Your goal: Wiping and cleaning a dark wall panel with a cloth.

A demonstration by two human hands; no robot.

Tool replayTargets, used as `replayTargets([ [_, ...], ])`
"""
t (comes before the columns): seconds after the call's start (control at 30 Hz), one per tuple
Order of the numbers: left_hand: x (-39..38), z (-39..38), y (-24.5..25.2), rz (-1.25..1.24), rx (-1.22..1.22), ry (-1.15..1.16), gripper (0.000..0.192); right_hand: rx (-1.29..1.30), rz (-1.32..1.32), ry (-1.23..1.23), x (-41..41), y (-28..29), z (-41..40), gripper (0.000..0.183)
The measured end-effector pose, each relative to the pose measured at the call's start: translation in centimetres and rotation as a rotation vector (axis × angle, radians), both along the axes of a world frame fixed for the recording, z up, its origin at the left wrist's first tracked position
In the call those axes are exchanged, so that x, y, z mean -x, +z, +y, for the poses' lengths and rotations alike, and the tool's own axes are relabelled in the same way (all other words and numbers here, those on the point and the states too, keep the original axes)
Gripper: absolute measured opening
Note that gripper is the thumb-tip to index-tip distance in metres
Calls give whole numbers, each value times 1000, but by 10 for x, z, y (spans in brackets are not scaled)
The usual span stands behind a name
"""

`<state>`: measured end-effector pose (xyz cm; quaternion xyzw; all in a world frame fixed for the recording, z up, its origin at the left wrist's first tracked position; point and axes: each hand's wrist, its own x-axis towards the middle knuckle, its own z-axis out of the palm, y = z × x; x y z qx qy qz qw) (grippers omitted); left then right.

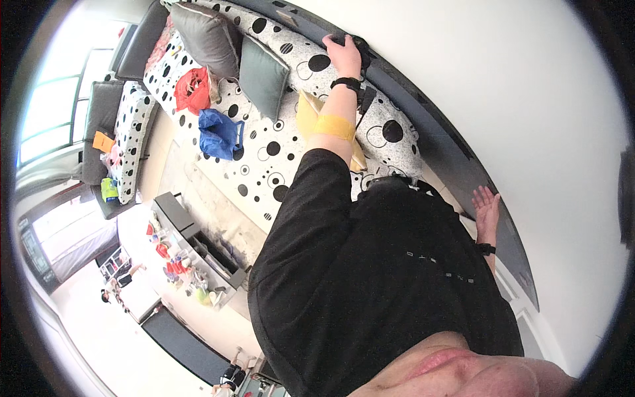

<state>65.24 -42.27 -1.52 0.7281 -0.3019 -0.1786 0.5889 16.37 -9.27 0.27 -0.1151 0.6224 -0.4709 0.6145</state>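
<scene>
My left hand (343, 54) reaches out over the upper edge of a sofa covered in black-and-white dotted fabric (273, 149). Its fingers are spread against the dark grey backrest (426, 116); a black object (365, 55) shows just behind the hand, and I cannot tell whether the hand grips it. A black band circles that wrist, and a yellow band (335, 127) wraps the forearm. A yellow cushion (307, 111) lies partly hidden under this arm. My right hand (486, 213) is held palm up with fingers apart, holding nothing, beside the backrest's near end.
Grey cushions (263, 77), a blue bag (217, 134) and a red bag (192, 91) lie on the sofa. A low table (218, 293) carries several small items. A second sofa (101, 154) stands by the window. Two people (116, 288) are far off; a white wall (540, 124) rises alongside.
</scene>
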Motion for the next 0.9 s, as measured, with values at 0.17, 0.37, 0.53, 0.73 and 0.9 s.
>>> replayTargets([
  [0.17,23,20,3,-3,-15,-89,42,3,15,-5,-7,3,-3,68],
  [0.37,-22,-10,-3,45,-23,-61,46,-8,35,-1,-4,4,-1,69],
  [0.53,-69,-34,-11,82,-24,-99,55,-11,14,-11,-1,-1,-2,71],
  [0.73,-41,-21,-13,18,-74,-89,51,14,25,-5,-3,-1,-3,70],
  [0.9,-30,-15,-12,5,-37,-155,50,11,28,-44,-7,1,-3,69],
])
